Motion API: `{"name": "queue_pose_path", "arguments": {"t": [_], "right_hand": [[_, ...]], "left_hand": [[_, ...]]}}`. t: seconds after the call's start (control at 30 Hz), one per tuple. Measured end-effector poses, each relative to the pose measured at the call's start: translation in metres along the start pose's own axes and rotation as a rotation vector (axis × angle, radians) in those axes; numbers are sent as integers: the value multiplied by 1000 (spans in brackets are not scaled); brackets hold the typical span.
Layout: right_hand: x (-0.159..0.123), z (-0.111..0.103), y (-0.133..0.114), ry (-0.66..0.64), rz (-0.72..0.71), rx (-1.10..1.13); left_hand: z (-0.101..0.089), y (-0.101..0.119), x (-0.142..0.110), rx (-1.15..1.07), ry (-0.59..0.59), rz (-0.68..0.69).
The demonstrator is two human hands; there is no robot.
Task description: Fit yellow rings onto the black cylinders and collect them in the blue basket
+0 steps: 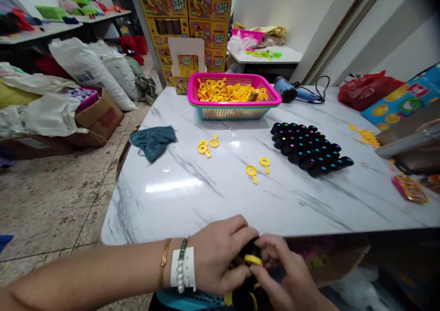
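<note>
Marble table (pixel 192 205): teal cloth (pixel 153 142) at left, blue hair dryer (pixel 285 90) at back edge, red bag (pixel 366 91) back right. Yellow cartons (pixel 182 8) stacked behind; white sacks (pixel 89 74) on floor left.

Basket (pixel 233 111) at far edge of worktop (pixel 192 205), rings (pixel 213 91) in basket, cartons (pixel 209 26) behind basket, cloth (pixel 153 142) on worktop left, loose rings (pixel 251 172) mid-worktop, rows of pieces (pixel 309 148) right, hair dryer (pixel 285 90) behind rows, sacks (pixel 89 74) on floor left, left hand (pixel 216 260) and right hand (pixel 278 274) before near edge, around held piece (pixel 247 274)

One left hand (pixel 215 260) and one right hand (pixel 280 274) on one black bundle (pixel 245 295). Five loose yellow plastic rings (pixel 251 171); one pink-rimmed basket (pixel 233 103); one blue-green cloth (pixel 153 142); one blue hair dryer (pixel 287 90); two white sacks (pixel 85 74); one red plastic bag (pixel 366 91).
</note>
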State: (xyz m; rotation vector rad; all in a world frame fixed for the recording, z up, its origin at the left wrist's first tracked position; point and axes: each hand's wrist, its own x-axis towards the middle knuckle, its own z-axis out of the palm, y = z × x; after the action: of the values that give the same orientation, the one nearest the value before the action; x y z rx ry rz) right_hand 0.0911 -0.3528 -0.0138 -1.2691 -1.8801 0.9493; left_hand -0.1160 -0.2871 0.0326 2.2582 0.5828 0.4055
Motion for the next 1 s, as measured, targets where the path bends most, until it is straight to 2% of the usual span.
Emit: {"name": "queue_pose_path", "arguments": {"t": [0.1,0.2,0.23,0.3,0.37,0.4,0.47,0.53,0.63,0.7,0.87,1.0], "right_hand": [[-5,14,7,-45,-215,-235],[-3,16,5,-189,-243,-338],[-1,12,3,-217,-251,-336],[6,-5,-1,-200,-290,-313],[15,-30,-5,-41,-296,-319],[20,-44,-6,82,-265,-329],[29,-67,-6,330,-149,-346],[38,-78,-3,451,-51,-345],[54,-73,3,381,-64,-322],[66,-61,7,317,-111,-376],[93,-44,14,236,-134,-721],[91,-50,18,150,-180,-789]], "left_hand": [[-17,-7,-3,-4,121,60],[-59,-43,6,324,398,-13],[-74,-61,11,462,483,-58],[-101,-96,21,646,529,-171],[-114,-120,28,708,494,-233],[-113,-126,30,706,481,-239],[-100,-124,31,673,461,-191],[-79,-109,33,641,424,-95],[-52,-84,43,631,294,40],[-43,-74,54,618,229,87],[-36,-62,74,462,134,141],[-37,-62,92,349,174,104]]}}
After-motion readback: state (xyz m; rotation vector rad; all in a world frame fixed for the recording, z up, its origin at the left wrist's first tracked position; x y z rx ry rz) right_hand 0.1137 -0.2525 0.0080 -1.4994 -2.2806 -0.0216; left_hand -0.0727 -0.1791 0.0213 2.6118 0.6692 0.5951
